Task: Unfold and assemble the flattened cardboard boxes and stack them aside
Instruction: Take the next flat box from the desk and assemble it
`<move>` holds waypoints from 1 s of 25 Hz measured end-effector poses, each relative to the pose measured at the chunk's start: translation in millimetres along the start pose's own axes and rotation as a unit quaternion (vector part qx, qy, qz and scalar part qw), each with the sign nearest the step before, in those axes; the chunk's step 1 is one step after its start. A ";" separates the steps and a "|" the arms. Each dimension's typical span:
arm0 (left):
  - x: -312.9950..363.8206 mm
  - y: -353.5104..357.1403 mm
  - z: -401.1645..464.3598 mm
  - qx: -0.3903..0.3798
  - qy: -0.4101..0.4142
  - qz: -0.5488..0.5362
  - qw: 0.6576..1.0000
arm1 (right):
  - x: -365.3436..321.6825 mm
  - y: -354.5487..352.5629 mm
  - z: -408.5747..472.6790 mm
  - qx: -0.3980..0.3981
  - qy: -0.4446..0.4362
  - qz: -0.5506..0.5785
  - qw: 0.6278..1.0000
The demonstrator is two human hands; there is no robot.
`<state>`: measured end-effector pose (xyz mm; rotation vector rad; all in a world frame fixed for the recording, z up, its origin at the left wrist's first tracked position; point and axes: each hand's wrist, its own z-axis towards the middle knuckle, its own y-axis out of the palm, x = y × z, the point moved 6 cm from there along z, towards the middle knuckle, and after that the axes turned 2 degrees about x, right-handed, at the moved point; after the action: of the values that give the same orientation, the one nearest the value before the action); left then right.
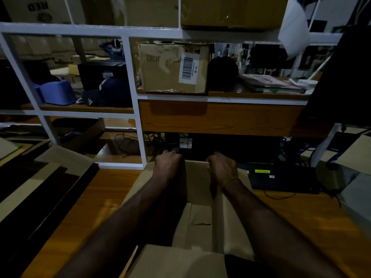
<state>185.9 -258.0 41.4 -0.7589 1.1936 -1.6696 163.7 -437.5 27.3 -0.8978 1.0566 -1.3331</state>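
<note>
A brown cardboard box [197, 221] stands opened on the wooden table right in front of me, its inside showing between my forearms. My left hand [168, 161] grips the far edge of the box with curled fingers. My right hand [221, 165], with a yellow band at the wrist, grips the same far edge a little to the right. A near flap [176, 261] of the box lies at the bottom of the view. Flattened cardboard sheets [46, 177] lie stacked at the left.
A white shelf frame [140, 125] stands behind the table, holding a labelled carton [172, 69], a blue tub [56, 92] and a dark cap [106, 91]. A black device [281, 177] with cables lies at the right. More cardboard [351, 157] sits at the far right.
</note>
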 end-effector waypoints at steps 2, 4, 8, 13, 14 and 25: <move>-0.3 -2.3 -5.7 -0.017 0.002 0.001 1.000 | 3.2 1.4 -6.9 -0.011 0.023 0.003 1.000; -2.4 -2.7 -12.8 -0.040 0.003 0.000 0.999 | 0.9 0.9 -16.8 -0.023 0.034 -0.023 0.999; -11.3 5.2 -28.9 -0.061 0.011 0.002 0.998 | -4.2 -6.2 -42.6 -0.047 0.045 -0.015 0.998; -20.9 14.5 -57.0 -0.086 0.003 -0.111 0.990 | -10.7 -10.0 -92.1 -0.055 0.060 0.051 0.995; -21.9 13.1 -65.3 -0.087 -0.006 -0.137 0.987 | -12.2 -15.0 -103.1 -0.054 0.076 0.074 0.993; -13.2 -43.5 -169.4 -0.154 0.003 -0.291 0.944 | -39.2 -56.9 -218.4 -0.102 0.120 0.146 0.977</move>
<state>30.8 -177.7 25.0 -1.4080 1.3335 -1.9716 -59.2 -385.8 18.8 -0.7061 1.4748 -1.1159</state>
